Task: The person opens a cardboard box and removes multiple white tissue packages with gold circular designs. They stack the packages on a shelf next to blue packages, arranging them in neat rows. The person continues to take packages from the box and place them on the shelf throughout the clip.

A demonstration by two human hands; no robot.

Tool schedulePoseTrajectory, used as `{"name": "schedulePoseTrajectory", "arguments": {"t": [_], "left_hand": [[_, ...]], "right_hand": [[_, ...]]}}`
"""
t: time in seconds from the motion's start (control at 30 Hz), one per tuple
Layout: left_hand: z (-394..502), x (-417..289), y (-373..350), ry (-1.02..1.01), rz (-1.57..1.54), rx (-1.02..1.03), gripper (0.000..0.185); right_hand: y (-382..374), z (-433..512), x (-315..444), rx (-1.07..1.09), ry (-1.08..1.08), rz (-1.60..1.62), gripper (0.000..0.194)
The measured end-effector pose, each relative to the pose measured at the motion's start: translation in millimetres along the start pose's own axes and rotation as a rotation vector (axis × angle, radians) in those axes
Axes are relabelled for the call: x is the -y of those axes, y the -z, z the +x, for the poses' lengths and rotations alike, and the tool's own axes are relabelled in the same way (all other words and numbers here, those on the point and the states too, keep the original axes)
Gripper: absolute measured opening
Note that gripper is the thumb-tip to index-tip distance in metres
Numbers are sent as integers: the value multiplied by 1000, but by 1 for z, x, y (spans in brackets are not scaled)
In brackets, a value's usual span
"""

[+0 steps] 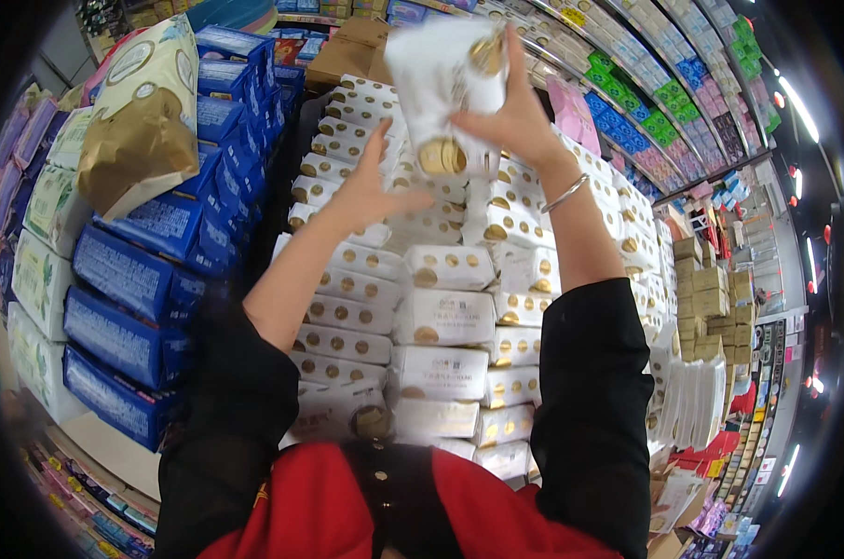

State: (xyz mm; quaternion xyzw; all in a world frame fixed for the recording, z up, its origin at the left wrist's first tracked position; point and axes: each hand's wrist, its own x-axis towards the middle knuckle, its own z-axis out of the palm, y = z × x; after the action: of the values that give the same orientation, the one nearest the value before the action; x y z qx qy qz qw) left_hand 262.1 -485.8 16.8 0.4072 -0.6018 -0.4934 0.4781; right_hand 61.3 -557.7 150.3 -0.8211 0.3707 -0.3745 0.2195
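Observation:
My right hand (513,115) grips a white soft pack with gold round prints (439,77), held up over the far part of the stack and blurred by motion. A silver bangle (566,193) circles that wrist. To its left, my left hand (366,189) is empty, with thumb and fingers spread apart. Beneath both hands lies a broad stack of white packs with gold dots (352,311), set in rows. Some packs in the middle row (444,318) show printed writing on their upward faces. Around the far middle, the stack dips lower than the packs nearer me.
Blue packs (125,272) form a tall stack on the left, with a cream and gold bag (142,119) on top. White-and-green packs (41,272) stand beyond them. Behind the white stack is a cardboard box (348,49). Full store shelves (645,84) and stacked cartons (705,286) line the right.

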Motion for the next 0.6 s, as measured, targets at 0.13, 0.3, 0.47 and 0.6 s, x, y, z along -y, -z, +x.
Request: {"name": "schedulePoseTrajectory", "arguments": {"t": [0.13, 0.3, 0.47, 0.6], "left_hand": [[1, 66, 1, 74, 792, -110, 94], [-12, 105, -9, -54, 1067, -165, 80], [-18, 110, -15, -3, 1133, -143, 74], [-18, 108, -13, -5, 1111, -147, 72]], "right_hand": [[-27, -17, -80, 231, -174, -359, 131], [-50, -26, -127, 415, -255, -554, 127], [-55, -19, -126, 609, -297, -712, 124], [-52, -19, -125, 613, -399, -758, 122]]}}
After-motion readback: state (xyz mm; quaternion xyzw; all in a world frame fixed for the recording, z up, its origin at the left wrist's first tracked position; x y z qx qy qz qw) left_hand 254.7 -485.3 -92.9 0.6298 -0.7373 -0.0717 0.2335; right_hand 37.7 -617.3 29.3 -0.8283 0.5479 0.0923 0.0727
